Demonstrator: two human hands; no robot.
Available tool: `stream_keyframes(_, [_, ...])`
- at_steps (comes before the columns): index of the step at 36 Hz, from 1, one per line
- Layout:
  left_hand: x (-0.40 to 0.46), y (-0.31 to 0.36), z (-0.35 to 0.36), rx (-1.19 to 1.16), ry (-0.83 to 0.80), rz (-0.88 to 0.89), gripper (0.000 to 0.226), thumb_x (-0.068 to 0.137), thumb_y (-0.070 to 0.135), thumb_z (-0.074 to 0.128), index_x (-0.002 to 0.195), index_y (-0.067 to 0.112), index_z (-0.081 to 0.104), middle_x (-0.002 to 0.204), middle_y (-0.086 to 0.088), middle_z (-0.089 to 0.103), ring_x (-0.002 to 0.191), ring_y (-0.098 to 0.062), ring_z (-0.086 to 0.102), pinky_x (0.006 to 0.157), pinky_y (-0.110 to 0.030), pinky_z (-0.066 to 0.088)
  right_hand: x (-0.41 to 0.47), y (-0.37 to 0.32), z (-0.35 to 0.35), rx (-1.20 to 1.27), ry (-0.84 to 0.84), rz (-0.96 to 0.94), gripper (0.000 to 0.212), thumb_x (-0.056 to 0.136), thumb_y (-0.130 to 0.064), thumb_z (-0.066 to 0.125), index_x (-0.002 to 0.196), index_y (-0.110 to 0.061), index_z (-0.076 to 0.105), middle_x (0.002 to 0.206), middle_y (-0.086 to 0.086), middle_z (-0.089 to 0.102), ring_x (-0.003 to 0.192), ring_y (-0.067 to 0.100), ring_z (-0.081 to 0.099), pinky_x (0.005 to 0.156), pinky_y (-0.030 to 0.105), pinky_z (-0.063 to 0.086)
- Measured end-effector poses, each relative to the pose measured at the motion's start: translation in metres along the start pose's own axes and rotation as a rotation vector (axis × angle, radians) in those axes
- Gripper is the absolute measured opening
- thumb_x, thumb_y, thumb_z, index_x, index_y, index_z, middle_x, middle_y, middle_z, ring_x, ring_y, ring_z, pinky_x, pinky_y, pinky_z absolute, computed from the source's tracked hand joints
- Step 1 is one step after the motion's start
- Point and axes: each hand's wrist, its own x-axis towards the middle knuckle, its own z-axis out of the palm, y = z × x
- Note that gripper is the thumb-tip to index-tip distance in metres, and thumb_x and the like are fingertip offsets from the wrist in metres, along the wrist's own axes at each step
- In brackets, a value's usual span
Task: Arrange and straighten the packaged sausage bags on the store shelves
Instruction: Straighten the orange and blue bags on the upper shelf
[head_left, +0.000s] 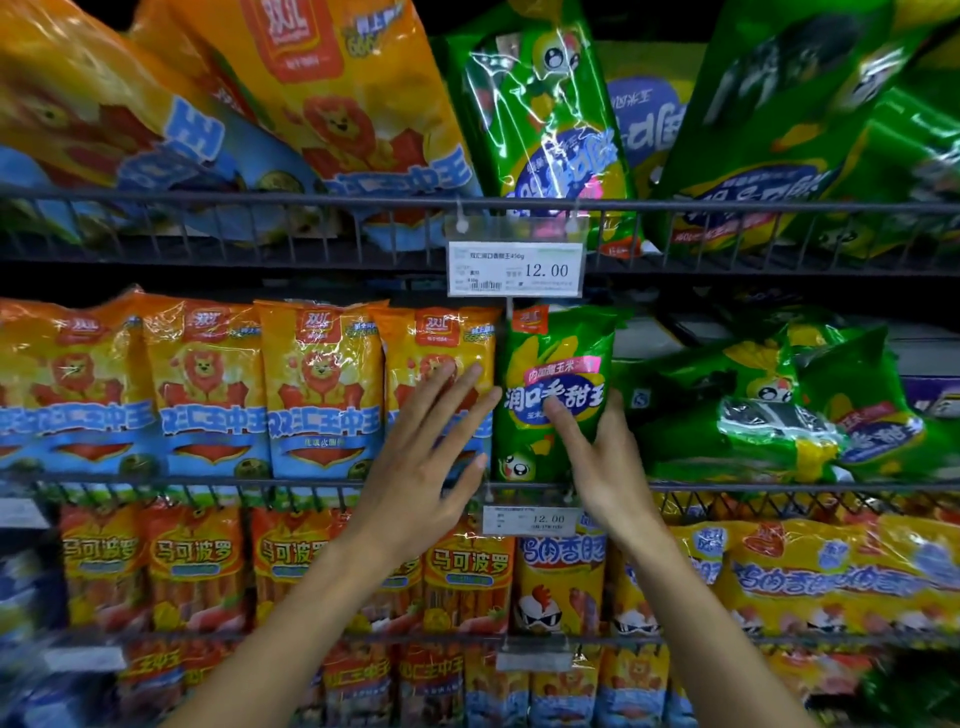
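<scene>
Green and upright, the sausage bag stood on the middle shelf, pinched in my right grip, thumb across its front. My left grip lay spread flat against the orange bag just beside it.

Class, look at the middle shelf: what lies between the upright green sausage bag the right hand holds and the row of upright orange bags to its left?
Nothing: in the head view the upright green bag sits directly beside the nearest orange bag, with no other product between. The left hand lies over that orange bag.
</scene>
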Motion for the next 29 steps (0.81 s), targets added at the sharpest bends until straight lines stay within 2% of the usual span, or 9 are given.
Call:
stream_keyframes(4, [0.001,0.001,0.001,0.074,-0.021,0.021,0.062,0.109,0.040,0.044,0.165,0.029,0.020,0.174,0.001,0.010,0.161,-0.027,0.005,0.131,-0.046,0.004,0.000,-0.005,0.003,-0.032,0.049,0.038,0.102,0.089,-0.075,0.048,0.162,-0.011,0.016,0.157,0.012,0.045,0.145,0.028,0.042,0.117,0.049,0.039])
stream_keyframes(8, [0.001,0.001,0.001,0.105,-0.032,0.037,0.061,0.110,0.042,0.043,0.165,0.028,0.021,0.175,-0.001,0.008,0.161,-0.029,0.004,0.131,-0.046,0.001,0.002,-0.005,-0.001,-0.163,-0.066,0.075,0.107,0.091,-0.075,0.042,0.163,-0.007,0.002,0.159,0.018,0.039,0.146,0.032,0.039,0.116,0.047,0.039])
stream_keyframes(13, [0.000,0.001,0.003,0.151,-0.069,0.029,0.063,0.109,0.046,0.041,0.166,0.029,0.018,0.175,-0.002,0.005,0.161,-0.031,0.001,0.130,-0.048,-0.001,0.004,-0.010,-0.005,-0.191,-0.143,0.078,0.098,0.096,-0.067,0.043,0.161,-0.002,0.008,0.155,0.016,0.047,0.145,0.030,0.042,0.115,0.048,0.040])
stream_keyframes(18, [0.000,0.002,0.004,0.198,-0.091,0.073,0.061,0.110,0.045,0.037,0.166,0.030,0.017,0.175,0.002,0.007,0.161,-0.036,-0.001,0.129,-0.052,-0.004,0.000,-0.010,-0.008,-0.230,-0.177,0.089,0.094,0.096,-0.068,0.042,0.161,-0.007,0.014,0.152,0.015,0.049,0.138,0.029,0.049,0.110,0.047,0.045])
stream_keyframes(21, [0.000,0.001,0.004,0.203,-0.103,0.071,0.060,0.111,0.045,0.035,0.166,0.030,0.017,0.175,0.003,0.007,0.160,-0.036,-0.002,0.129,-0.052,-0.006,-0.011,-0.003,-0.004,-0.252,-0.089,-0.045,0.084,0.097,-0.058,0.056,0.159,-0.013,0.022,0.145,0.003,0.055,0.133,0.018,0.054,0.103,0.033,0.050])
stream_keyframes(23, [0.000,0.001,0.004,0.205,-0.112,0.069,0.060,0.110,0.046,0.034,0.166,0.031,0.017,0.175,0.003,0.007,0.160,-0.036,-0.002,0.129,-0.051,-0.007,-0.025,0.003,0.001,-0.223,0.030,-0.163,0.086,0.094,-0.054,0.063,0.161,-0.025,0.017,0.156,-0.007,0.040,0.140,0.000,0.040,0.102,0.010,0.040])
stream_keyframes(25, [0.001,0.002,0.004,0.211,-0.111,0.065,0.060,0.111,0.047,0.033,0.166,0.031,0.017,0.175,0.004,0.008,0.160,-0.036,-0.002,0.129,-0.051,-0.007,-0.036,0.010,0.005,-0.223,0.161,-0.301,0.089,0.095,-0.050,0.065,0.163,-0.031,0.011,0.167,-0.013,0.015,0.150,-0.008,0.016,0.105,-0.002,0.026])
stream_keyframes(26, [0.001,0.002,0.004,0.210,-0.106,0.061,0.060,0.111,0.048,0.033,0.166,0.031,0.017,0.175,0.004,0.007,0.160,-0.036,-0.002,0.129,-0.051,-0.007,-0.040,0.014,0.006,-0.238,0.218,-0.385,0.089,0.095,-0.043,0.066,0.164,-0.028,0.011,0.170,-0.010,0.008,0.155,-0.001,0.010,0.110,0.000,0.022])
stream_keyframes(29, [0.000,0.009,0.006,0.138,-0.075,0.035,0.061,0.110,0.047,0.037,0.166,0.032,0.018,0.174,0.006,0.008,0.160,-0.036,-0.005,0.128,-0.055,-0.007,-0.042,0.020,0.006,-0.381,0.264,-0.600,0.083,0.097,-0.027,0.067,0.164,-0.014,0.018,0.172,0.003,0.006,0.159,0.021,0.011,0.125,0.026,0.024])
